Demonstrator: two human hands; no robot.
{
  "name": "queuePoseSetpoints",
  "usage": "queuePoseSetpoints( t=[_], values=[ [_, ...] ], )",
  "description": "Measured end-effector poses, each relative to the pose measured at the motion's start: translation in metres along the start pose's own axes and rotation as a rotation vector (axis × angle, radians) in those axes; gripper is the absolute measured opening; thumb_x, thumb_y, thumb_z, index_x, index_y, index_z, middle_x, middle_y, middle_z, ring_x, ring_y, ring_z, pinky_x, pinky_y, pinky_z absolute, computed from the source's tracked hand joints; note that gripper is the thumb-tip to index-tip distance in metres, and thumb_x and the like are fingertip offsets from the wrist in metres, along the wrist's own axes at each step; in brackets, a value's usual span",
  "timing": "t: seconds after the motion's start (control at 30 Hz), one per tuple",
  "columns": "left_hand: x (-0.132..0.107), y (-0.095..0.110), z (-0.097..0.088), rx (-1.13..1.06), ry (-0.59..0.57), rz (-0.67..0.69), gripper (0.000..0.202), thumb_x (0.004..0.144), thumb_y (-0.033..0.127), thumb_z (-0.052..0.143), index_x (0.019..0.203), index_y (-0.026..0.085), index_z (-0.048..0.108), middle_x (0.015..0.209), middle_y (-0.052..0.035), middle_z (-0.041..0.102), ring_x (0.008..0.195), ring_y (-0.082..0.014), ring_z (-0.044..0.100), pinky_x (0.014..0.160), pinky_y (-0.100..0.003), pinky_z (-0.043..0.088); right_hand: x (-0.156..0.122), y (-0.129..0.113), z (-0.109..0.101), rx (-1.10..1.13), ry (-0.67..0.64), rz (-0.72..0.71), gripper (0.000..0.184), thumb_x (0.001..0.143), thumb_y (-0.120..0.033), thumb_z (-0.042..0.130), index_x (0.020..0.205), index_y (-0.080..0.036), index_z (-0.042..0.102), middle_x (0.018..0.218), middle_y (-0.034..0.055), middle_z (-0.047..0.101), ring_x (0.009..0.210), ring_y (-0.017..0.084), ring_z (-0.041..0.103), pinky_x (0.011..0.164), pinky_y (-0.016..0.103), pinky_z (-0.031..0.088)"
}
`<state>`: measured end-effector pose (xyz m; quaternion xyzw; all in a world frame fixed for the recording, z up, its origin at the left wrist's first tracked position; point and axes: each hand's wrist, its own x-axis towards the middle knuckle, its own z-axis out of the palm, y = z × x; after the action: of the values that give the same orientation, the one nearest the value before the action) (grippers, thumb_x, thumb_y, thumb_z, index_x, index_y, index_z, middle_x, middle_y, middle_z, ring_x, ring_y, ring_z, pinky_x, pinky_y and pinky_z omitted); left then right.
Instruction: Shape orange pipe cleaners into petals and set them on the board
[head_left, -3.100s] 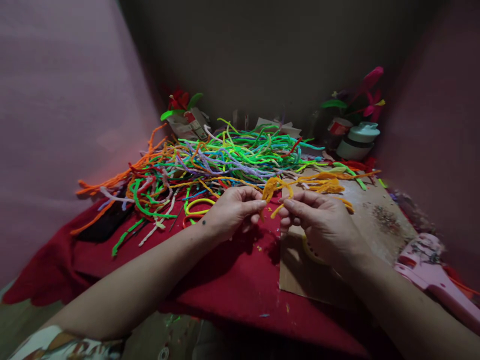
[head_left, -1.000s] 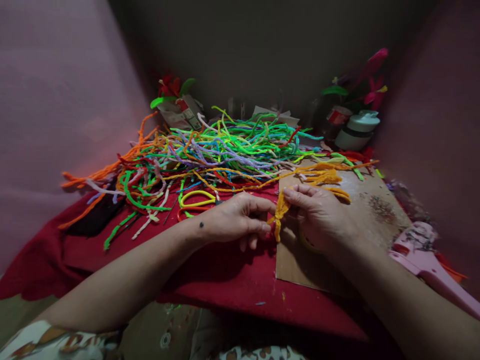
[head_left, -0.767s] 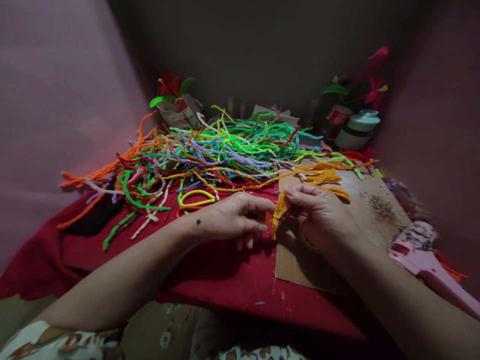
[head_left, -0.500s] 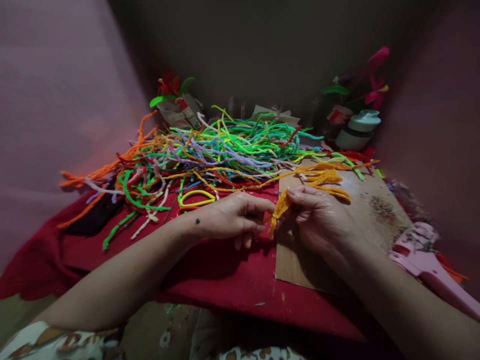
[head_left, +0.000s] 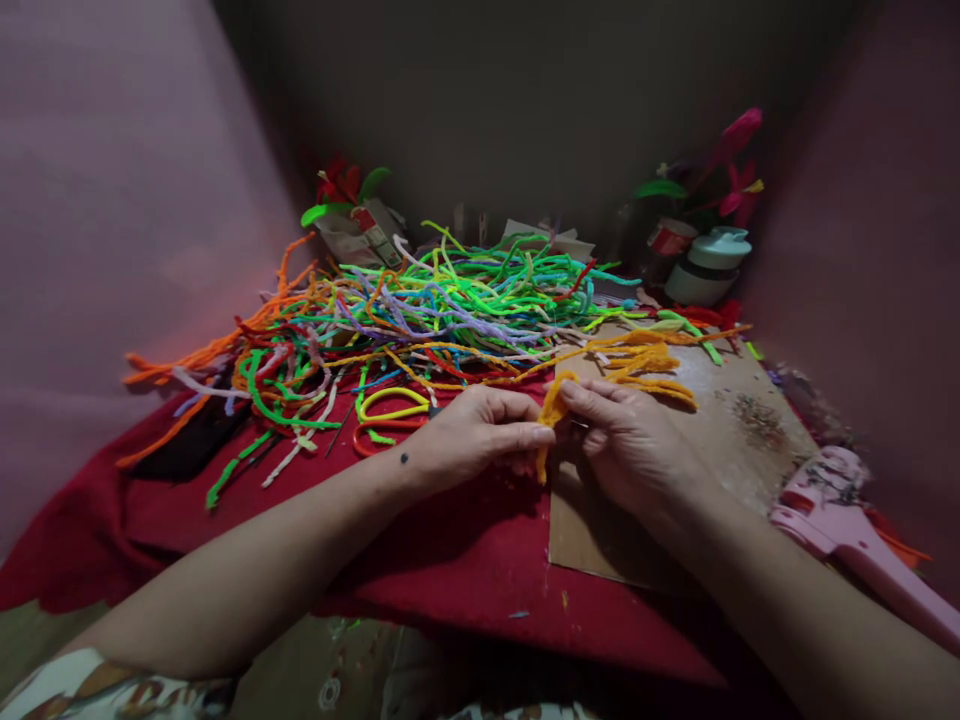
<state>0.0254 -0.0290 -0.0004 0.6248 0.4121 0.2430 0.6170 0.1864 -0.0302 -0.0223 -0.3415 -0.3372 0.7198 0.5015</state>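
An orange pipe cleaner piece (head_left: 553,408), folded into a small petal-like shape, is held between both hands above the left edge of a cardboard sheet (head_left: 592,515). My left hand (head_left: 480,430) pinches its lower part between thumb and fingers. With thumb and forefinger, my right hand (head_left: 626,430) grips its upper end. A short orange tail hangs below the left thumb. Just beyond my right hand, more bent orange pipe cleaner pieces (head_left: 645,365) lie on the cardboard. Scissors with yellow and red handles (head_left: 390,415) rest behind my left wrist.
A large heap of multicoloured pipe cleaners (head_left: 450,300) spreads across the red cloth (head_left: 450,560). A pink tool with a long handle (head_left: 847,530) lies at right. A lidded bottle (head_left: 709,265) and pink flowers (head_left: 739,165) stand behind; a dark flat object (head_left: 187,440) lies left.
My left thumb has come up and closed on the lower part of the orange piece, where the fingers were apart before. My right hand keeps its pinch. The view has shifted slightly.
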Motion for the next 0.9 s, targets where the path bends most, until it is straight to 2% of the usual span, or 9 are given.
queuePoseSetpoints(
  t=[0.13, 0.23, 0.37, 0.5, 0.6, 0.73, 0.9],
  values=[
    [0.001, -0.005, -0.002, -0.065, 0.045, -0.011, 0.021, 0.076, 0.030, 0.061, 0.069, 0.010, 0.061, 0.057, -0.0002, 0.060, 0.047, -0.0064, 0.052, 0.049, -0.017, 0.039, -0.002, 0.004, 0.000, 0.007, -0.142, 0.067, 0.016, 0.071, -0.027, 0.067, 0.063, -0.014, 0.061, 0.058, -0.0014, 0.056, 0.053, 0.009, 0.050, 0.057, 0.023, 0.041],
    [0.002, -0.005, -0.004, -0.099, 0.034, -0.043, 0.025, 0.075, 0.032, 0.060, 0.065, 0.009, 0.061, 0.055, -0.0009, 0.059, 0.046, -0.0062, 0.052, 0.047, -0.017, 0.037, -0.001, 0.007, 0.000, -0.030, -0.155, 0.059, 0.012, 0.069, -0.026, 0.068, 0.071, -0.016, 0.064, 0.060, -0.0011, 0.058, 0.053, 0.010, 0.052, 0.059, 0.025, 0.043],
    [0.001, 0.004, -0.007, 0.070, 0.077, -0.072, 0.025, 0.070, 0.034, 0.065, 0.072, 0.009, 0.063, 0.058, -0.0003, 0.058, 0.049, -0.0070, 0.050, 0.048, -0.018, 0.038, -0.003, 0.005, 0.003, -0.102, -0.122, 0.035, 0.013, 0.072, -0.026, 0.065, 0.080, -0.016, 0.066, 0.062, -0.0011, 0.060, 0.055, 0.010, 0.053, 0.058, 0.024, 0.043],
    [-0.001, 0.011, -0.011, 0.072, 0.247, 0.153, 0.029, 0.069, 0.028, 0.067, 0.091, 0.012, 0.060, 0.077, -0.0006, 0.061, 0.065, -0.0085, 0.054, 0.061, -0.020, 0.043, -0.009, -0.001, 0.008, -0.278, -0.074, -0.007, 0.011, 0.075, -0.027, 0.062, 0.075, -0.016, 0.064, 0.060, -0.0031, 0.057, 0.053, 0.008, 0.049, 0.053, 0.021, 0.037],
    [-0.002, 0.009, -0.012, 0.035, 0.226, 0.260, 0.029, 0.075, 0.025, 0.062, 0.102, 0.014, 0.059, 0.082, -0.0008, 0.061, 0.069, -0.0085, 0.055, 0.065, -0.020, 0.044, -0.013, -0.004, 0.012, -0.468, -0.078, 0.005, 0.018, 0.077, -0.031, 0.059, 0.067, -0.015, 0.059, 0.052, -0.0036, 0.054, 0.046, 0.007, 0.043, 0.048, 0.021, 0.032],
    [-0.002, 0.008, -0.013, 0.132, 0.194, 0.289, 0.016, 0.077, 0.023, 0.058, 0.087, 0.012, 0.063, 0.079, -0.0009, 0.061, 0.068, -0.0078, 0.054, 0.064, -0.019, 0.044, -0.014, -0.002, 0.013, -0.557, -0.155, 0.006, 0.024, 0.079, -0.035, 0.055, 0.064, -0.016, 0.055, 0.050, -0.0020, 0.054, 0.047, 0.009, 0.046, 0.048, 0.022, 0.033],
    [-0.004, 0.012, -0.013, 0.364, 0.244, 0.314, 0.012, 0.079, 0.021, 0.054, 0.078, 0.012, 0.062, 0.069, 0.0006, 0.058, 0.062, -0.0072, 0.050, 0.059, -0.018, 0.041, -0.013, 0.003, 0.009, -0.542, -0.200, 0.041, 0.024, 0.079, -0.036, 0.055, 0.065, -0.017, 0.055, 0.053, -0.0015, 0.055, 0.046, 0.009, 0.045, 0.047, 0.022, 0.034]
  ],
)
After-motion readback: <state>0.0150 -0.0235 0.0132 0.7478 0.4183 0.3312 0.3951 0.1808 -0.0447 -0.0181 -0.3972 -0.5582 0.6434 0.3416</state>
